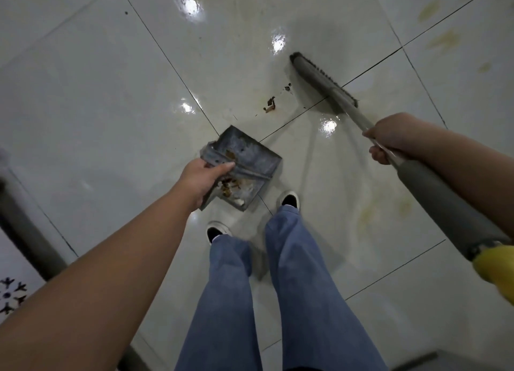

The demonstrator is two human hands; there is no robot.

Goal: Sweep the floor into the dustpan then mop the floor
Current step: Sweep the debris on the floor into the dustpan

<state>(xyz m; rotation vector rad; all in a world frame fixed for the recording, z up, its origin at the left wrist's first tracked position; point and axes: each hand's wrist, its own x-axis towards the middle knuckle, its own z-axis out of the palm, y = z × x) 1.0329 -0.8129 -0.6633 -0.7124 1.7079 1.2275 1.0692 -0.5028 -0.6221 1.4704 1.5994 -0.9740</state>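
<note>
A grey metal dustpan, holding brown scraps, is gripped by the left hand above the glossy tiled floor. The broom handle is grasped by the right hand, its head resting far right, beside loose debris.

Floor: lying under everything in view. Dustpan: sitting ahead of the two shoes, gripped at its left edge by the left hand, with scraps lying inside it. Debris: lying on the floor beyond the dustpan, between it and the broom head. Broom head: resting on the floor at the far right, just right of the debris. Right hand: gripping the broom handle, right of the dustpan and well apart from it.
</note>
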